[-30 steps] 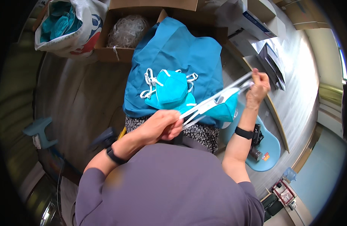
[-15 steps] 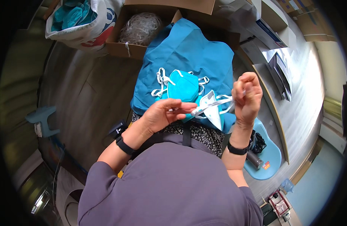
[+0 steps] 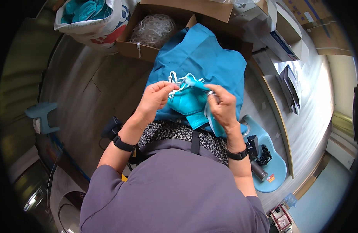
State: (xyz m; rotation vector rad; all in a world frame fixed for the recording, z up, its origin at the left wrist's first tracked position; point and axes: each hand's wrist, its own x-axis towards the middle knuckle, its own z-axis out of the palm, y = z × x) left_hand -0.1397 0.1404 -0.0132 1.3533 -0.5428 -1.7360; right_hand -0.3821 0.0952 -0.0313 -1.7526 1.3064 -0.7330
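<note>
Several teal face masks with white straps lie on a blue cloth over my lap; one teal mask (image 3: 185, 101) sits between my hands. My right hand (image 3: 224, 106) is closed on another teal mask (image 3: 197, 84), seen edge-on and slightly blurred. My left hand (image 3: 157, 98) pinches, thumb against forefinger, what looks like a white strap beside that mask's far end. White straps (image 3: 172, 77) loop up just beyond the left fingertips. Below the right fingers hangs part of a teal and white mask, partly hidden by the hand.
Beyond the blue cloth (image 3: 202, 46) stands an open cardboard box (image 3: 142, 51) holding a bundle of white straps (image 3: 153, 30). A white bag (image 3: 82, 29) of teal masks is at far left. A blue stool (image 3: 278, 171) at right holds a dark bottle (image 3: 259, 171).
Both hands have moved up, and my right hand also inward to the left. The right-hand mask, earlier hanging by its straps with the white inside showing, is now gripped or covered differently.
</note>
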